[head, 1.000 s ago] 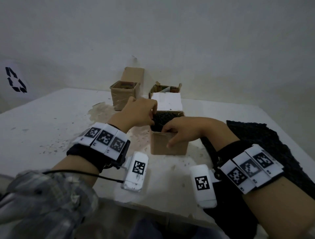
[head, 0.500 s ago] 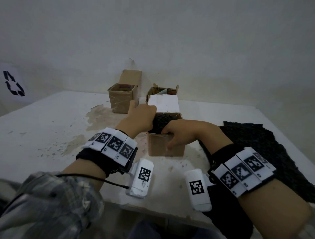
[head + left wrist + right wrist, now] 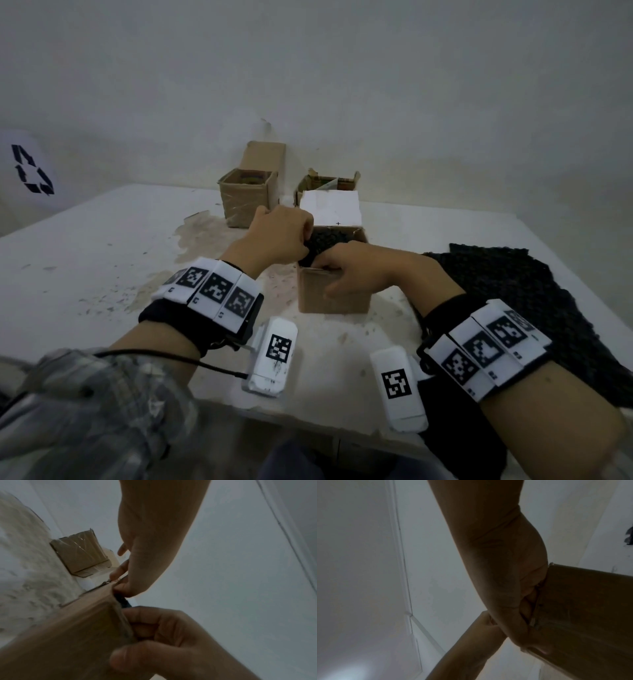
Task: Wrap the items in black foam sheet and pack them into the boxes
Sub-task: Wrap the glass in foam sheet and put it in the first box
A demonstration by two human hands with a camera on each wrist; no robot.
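**Both hands working a foam bundle into the near box**

From the head view, the left hand [image 3: 279,236] is curling its fingers over the black foam bundle [image 3: 325,241], which is sitting in the open top of the near cardboard box [image 3: 334,299] on the white table [image 3: 85,257]. The right hand [image 3: 352,274] is gripping the box's front rim, thumb inside and fingers lying down the outer wall. The box's white flap [image 3: 330,207] is standing open behind. Only this view is showing the spare black foam sheet [image 3: 513,291] lying to the right, and two more boxes at the back: a taped box [image 3: 245,202] and a torn-edged box [image 3: 325,181].

The left wrist view is adding a close look: the left fingers [image 3: 145,622] are hooking over the box edge, with a sliver of foam visible between the hands. The right wrist view is confirming the right hand's clasp on the wall, though it is dim and showing no foam.
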